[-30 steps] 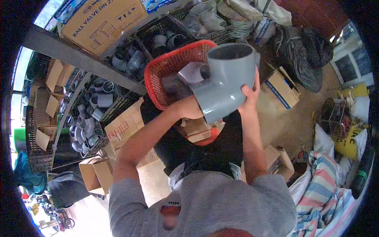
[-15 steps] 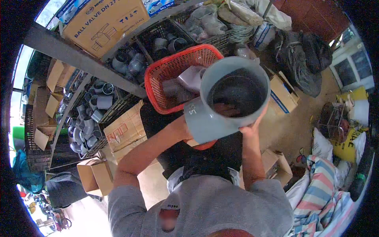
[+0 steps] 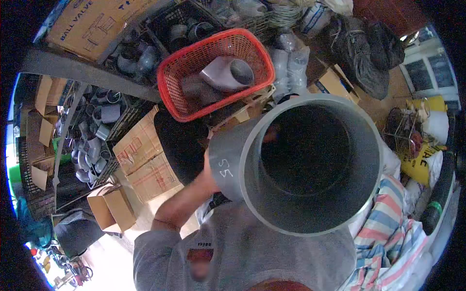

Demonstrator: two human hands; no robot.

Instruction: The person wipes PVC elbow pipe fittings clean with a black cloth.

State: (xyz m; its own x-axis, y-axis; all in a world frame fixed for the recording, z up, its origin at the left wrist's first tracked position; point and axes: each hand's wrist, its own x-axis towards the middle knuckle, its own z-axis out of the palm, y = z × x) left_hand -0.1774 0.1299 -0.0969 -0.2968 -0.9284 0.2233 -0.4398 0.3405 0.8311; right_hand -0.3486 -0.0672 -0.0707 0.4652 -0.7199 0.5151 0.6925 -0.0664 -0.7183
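Observation:
A large grey plastic pipe fitting [image 3: 226, 160] is held up close to the camera, its wide round mouth turned toward me. Handwritten marks like "55" show on its side branch. My left hand [image 3: 209, 177] grips that branch from its far left side, most of the fingers hidden behind it. A dim patch like fingertips shows inside the bore. My right hand is out of sight behind the fitting. Beyond it sits a red plastic basket [image 3: 170, 99] holding a smaller grey angled fitting [image 3: 221, 72].
Crates of grey elbows and pipe fittings [image 3: 92, 145] stand at left, beside a metal beam [image 3: 97, 72]. An open cardboard box [image 3: 110, 208] and flattened cardboard [image 3: 145, 155] lie on the floor. Striped cloth [image 3: 388, 218] and a yellow sack [image 3: 417, 162] are at right.
The fitting has come nearer to the camera, moving right and down in view, and now covers my right hand and forearm. More of the basket and the fitting inside it shows.

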